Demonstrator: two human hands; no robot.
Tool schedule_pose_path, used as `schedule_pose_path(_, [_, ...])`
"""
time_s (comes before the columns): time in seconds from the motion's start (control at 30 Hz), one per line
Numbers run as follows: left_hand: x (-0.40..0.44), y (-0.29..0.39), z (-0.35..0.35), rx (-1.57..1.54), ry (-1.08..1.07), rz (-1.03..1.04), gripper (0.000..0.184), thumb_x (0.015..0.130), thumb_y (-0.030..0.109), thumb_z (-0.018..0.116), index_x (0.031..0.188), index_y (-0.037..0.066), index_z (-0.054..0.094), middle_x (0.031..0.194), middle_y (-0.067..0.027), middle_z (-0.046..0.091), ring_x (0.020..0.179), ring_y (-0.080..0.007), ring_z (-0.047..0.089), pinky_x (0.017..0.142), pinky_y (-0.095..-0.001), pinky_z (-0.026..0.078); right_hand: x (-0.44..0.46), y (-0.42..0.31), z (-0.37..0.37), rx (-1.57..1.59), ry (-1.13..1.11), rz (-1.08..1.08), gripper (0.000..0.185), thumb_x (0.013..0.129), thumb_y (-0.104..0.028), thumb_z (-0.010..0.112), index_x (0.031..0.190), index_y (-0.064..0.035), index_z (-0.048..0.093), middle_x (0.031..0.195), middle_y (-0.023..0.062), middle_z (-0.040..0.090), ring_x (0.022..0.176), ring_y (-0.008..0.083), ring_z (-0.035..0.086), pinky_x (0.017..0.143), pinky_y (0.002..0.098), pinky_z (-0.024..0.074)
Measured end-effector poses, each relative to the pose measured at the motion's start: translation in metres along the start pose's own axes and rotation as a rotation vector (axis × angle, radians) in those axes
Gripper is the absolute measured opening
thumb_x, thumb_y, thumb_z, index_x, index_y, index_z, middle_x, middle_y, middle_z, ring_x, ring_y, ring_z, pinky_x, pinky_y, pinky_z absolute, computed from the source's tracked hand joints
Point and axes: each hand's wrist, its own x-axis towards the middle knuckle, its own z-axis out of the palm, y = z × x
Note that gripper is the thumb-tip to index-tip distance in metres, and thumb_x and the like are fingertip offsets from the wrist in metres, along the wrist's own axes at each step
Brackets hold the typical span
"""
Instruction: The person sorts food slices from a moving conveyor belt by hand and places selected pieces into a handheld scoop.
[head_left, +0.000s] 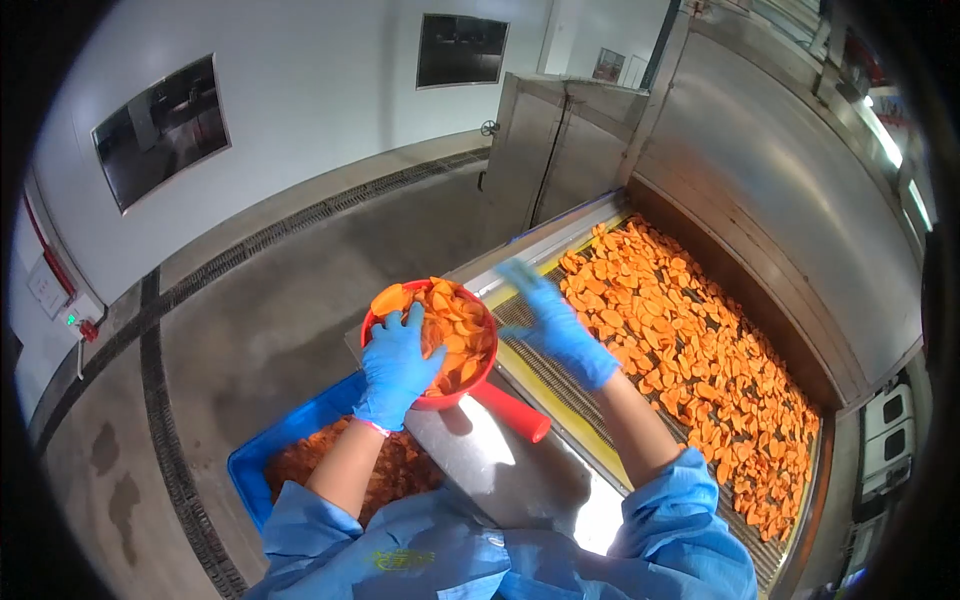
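Note:
A red scoop [490, 362], a round bowl with a stubby handle, is full of thin orange slices [458, 330] whose exact kind I cannot tell. My left hand [398, 362], in a blue glove, lies over the slices at the bowl's left side with its fingers spread. The scoop's handle points toward me, over a metal ledge [500, 465]. To the right, my gloved right hand [555, 325] hovers at the near edge of a mesh belt, fingers stretched out and smeared by motion. Nothing shows in it. Many more orange slices [690, 350] lie scattered over the belt.
A blue crate [250, 470] with darker reddish-orange pieces stands below my left forearm. The mesh belt [545, 375] runs under a large metal housing [770, 190]. Metal doors [545, 145] stand at the back. A drain channel [255, 245] crosses the grey floor.

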Motion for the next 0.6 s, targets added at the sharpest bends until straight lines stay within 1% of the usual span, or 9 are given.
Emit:
schedule_pose_path(0.03, [0.001,0.001,-0.004,-0.05,-0.038,-0.009,0.067,0.072,0.038,0.073,0.127,0.009,0.051,0.117,-0.0166,0.052,0.098,-0.0354,0.056,0.079,-0.0453,0.051,0.012,-0.022,-0.003,0.081,-0.135,-0.176,0.099,0.063,-0.018,0.084,0.146,-0.0171,0.029,0.149,0.0219,0.026,0.135,0.0396,0.031,0.11,0.0419,0.0327])
schedule_pose_path(0.13, [0.002,-0.005,-0.003,-0.091,-0.057,0.046,0.054,0.072,0.031,0.072,0.118,0.007,0.055,0.113,-0.0169,0.052,0.094,-0.0375,0.057,0.077,-0.0454,0.051,0.038,-0.047,0.028,-0.097,-0.371,-0.294,0.114,0.054,-0.024,0.087,0.148,-0.0223,0.023,0.15,0.0224,0.023,0.136,0.0414,0.03,0.11,0.0431,0.0332])
schedule_pose_path(0.2, [0.002,-0.01,-0.002,-0.124,-0.047,0.068,0.049,0.07,0.027,0.072,0.111,0.006,0.055,0.112,-0.0181,0.053,0.094,-0.0385,0.056,0.078,-0.0463,0.051,0.05,-0.038,0.061,-0.152,-0.366,-0.368,0.108,0.053,-0.025,0.086,0.145,-0.0213,0.03,0.144,0.0219,0.035,0.13,0.0412,0.038,0.107,0.0443,0.0358])
schedule_pose_path(0.23, [0.003,-0.015,0.001,-0.158,-0.04,0.08,0.049,0.07,0.026,0.072,0.111,0.007,0.055,0.112,-0.0185,0.053,0.095,-0.0387,0.056,0.079,-0.0466,0.05,0.057,-0.039,0.069,-0.155,-0.355,-0.364,0.108,0.053,-0.025,0.086,0.145,-0.0213,0.03,0.144,0.0219,0.035,0.13,0.0412,0.038,0.107,0.0443,0.0358])
schedule_pose_path(0.3, [0.002,-0.016,0.003,-0.211,-0.012,0.118,0.049,0.067,0.022,0.072,0.111,0.007,0.056,0.111,-0.0188,0.054,0.096,-0.0388,0.056,0.081,-0.0462,0.05,0.063,-0.039,0.075,-0.12,-0.454,-0.245,0.098,0.053,-0.024,0.084,0.139,-0.0189,0.038,0.13,0.0196,0.049,0.119,0.0408,0.048,0.1,0.0448,0.041])
schedule_pose_path(0.33, [0.003,-0.019,0.007,-0.223,0.0,0.144,0.048,0.066,0.02,0.072,0.11,0.007,0.057,0.111,-0.0178,0.055,0.095,-0.0383,0.057,0.082,-0.0461,0.049,0.054,-0.042,0.076,-0.082,-0.348,-0.233,0.083,0.056,-0.025,0.081,0.131,-0.0159,0.046,0.116,0.0171,0.056,0.106,0.04,0.056,0.09,0.0453,0.0463])
schedule_pose_path(0.4, [0.004,-0.019,0.01,-0.234,-0.007,0.134,0.048,0.065,0.019,0.072,0.109,0.008,0.057,0.109,-0.0155,0.056,0.095,-0.0372,0.057,0.082,-0.0459,0.049,0.043,-0.04,0.087,0.017,-0.301,-0.108,0.072,0.061,-0.027,0.079,0.125,-0.0132,0.05,0.113,0.019,0.056,0.1,0.0411,0.058,0.084,0.0454,0.0491])
schedule_pose_path(0.43, [0.003,-0.018,0.009,-0.236,-0.01,0.14,0.047,0.065,0.018,0.072,0.109,0.01,0.057,0.108,-0.0132,0.057,0.096,-0.0364,0.057,0.082,-0.0456,0.049,0.038,-0.039,0.087,-0.044,-0.301,-0.076,0.063,0.065,-0.031,0.077,0.119,-0.0112,0.052,0.11,0.0193,0.056,0.097,0.041,0.059,0.082,0.0469,0.0494])
schedule_pose_path(0.6, [0.01,-0.015,0.003,-0.343,0.061,0.167,0.045,0.066,0.015,0.072,0.108,0.01,0.057,0.104,-0.0134,0.058,0.097,-0.0347,0.058,0.083,-0.0423,0.049,0.038,-0.038,0.087,0.081,-0.172,0.002,0.06,0.066,-0.036,0.076,0.114,-0.0081,0.055,0.108,0.0202,0.056,0.099,0.0383,0.058,0.087,0.0437,0.0476])
